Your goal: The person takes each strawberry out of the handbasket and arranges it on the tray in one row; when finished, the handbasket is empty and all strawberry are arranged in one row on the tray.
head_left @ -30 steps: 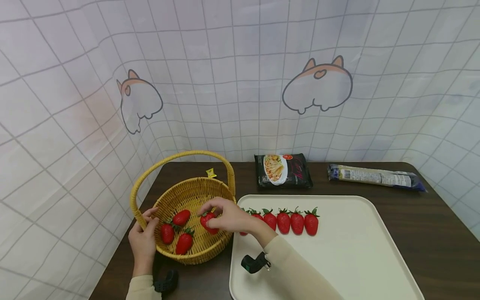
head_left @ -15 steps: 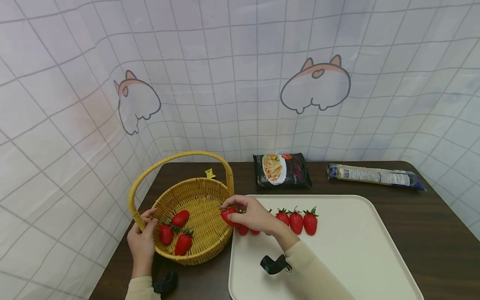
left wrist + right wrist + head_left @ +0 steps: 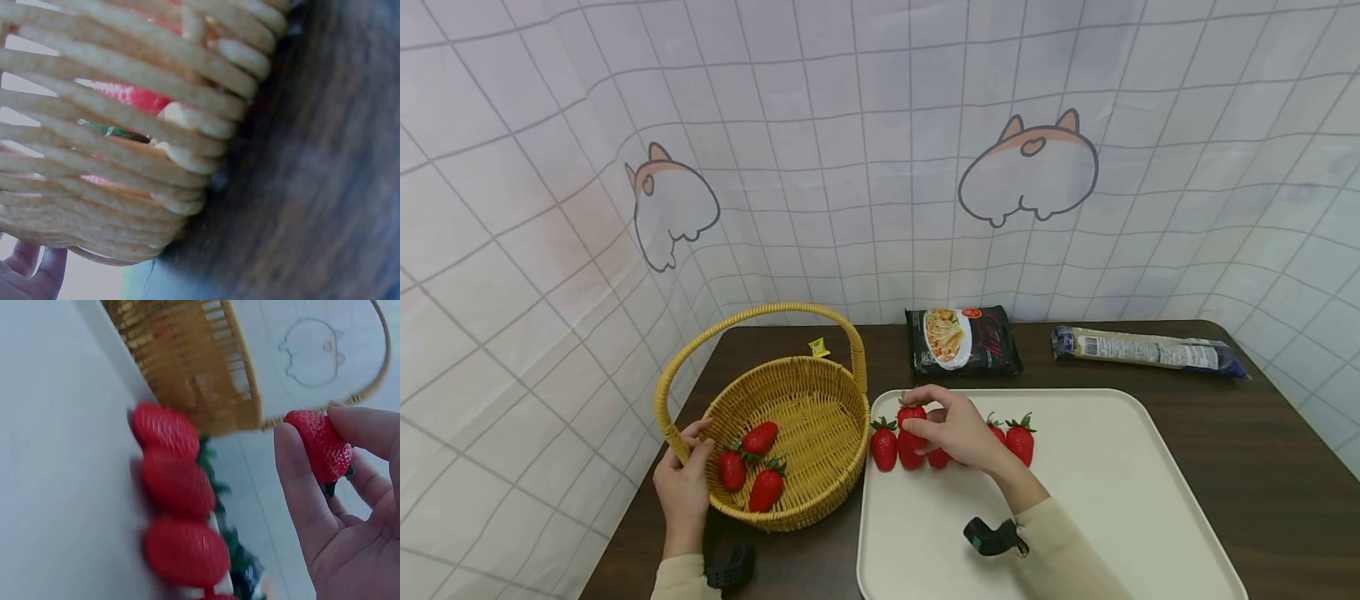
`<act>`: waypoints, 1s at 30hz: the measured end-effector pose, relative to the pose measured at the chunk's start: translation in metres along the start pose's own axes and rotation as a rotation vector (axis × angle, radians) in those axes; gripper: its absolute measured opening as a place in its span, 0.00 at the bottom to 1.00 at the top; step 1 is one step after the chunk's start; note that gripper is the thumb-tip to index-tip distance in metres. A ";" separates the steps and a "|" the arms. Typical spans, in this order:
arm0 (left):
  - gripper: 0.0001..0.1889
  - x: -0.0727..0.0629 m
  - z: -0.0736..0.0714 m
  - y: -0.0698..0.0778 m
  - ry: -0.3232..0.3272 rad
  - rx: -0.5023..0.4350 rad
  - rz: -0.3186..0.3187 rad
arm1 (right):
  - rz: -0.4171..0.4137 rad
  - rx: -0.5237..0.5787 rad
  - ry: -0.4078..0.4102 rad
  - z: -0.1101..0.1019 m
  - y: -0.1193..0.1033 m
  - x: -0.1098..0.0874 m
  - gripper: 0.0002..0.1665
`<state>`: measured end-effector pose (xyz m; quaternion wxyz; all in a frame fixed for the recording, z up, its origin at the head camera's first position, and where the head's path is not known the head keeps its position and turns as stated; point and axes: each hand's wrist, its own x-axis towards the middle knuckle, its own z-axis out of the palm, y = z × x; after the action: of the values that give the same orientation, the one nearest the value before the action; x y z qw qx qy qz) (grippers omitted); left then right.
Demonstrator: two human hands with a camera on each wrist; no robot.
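Observation:
My right hand (image 3: 961, 429) pinches a red strawberry (image 3: 319, 445) between thumb and fingers, above the left part of a row on a white tray (image 3: 985, 533). The row's leftmost strawberry (image 3: 884, 448) lies at the tray's left edge, and my hand partly covers others. My left hand (image 3: 683, 483) grips the left rim of a yellow woven basket (image 3: 820, 500), by the foot of its handle. Inside the basket, on its left side, lie three strawberries (image 3: 766, 487). In the left wrist view, red and green show through the weave, and fingertips (image 3: 50, 269) touch the basket's edge.
Behind the tray lies a black food packet (image 3: 962, 342). A long clear-and-blue packet (image 3: 1150, 350) sits at the back right. A small yellow piece (image 3: 818, 347) is behind the basket. A gridded white curtain (image 3: 850, 167) surrounds the dark wooden table (image 3: 1285, 467).
My right hand has carried the strawberry out of the basket and rightward, over the tray's row. The left hand keeps its grip on the basket, which stays in place.

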<state>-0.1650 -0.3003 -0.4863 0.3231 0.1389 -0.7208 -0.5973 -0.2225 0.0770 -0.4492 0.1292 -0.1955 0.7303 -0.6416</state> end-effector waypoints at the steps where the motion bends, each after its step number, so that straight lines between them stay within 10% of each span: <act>1: 0.08 0.000 0.000 0.000 -0.001 -0.002 0.002 | 0.004 -0.007 0.015 -0.004 0.002 -0.002 0.23; 30: 0.08 0.001 0.000 0.002 -0.016 -0.024 -0.025 | 0.165 -0.182 0.270 -0.121 0.016 -0.045 0.28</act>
<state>-0.1652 -0.3006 -0.4837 0.3114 0.1390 -0.7146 -0.6108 -0.2372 0.2066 -0.4501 0.0640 -0.0582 0.8097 -0.5804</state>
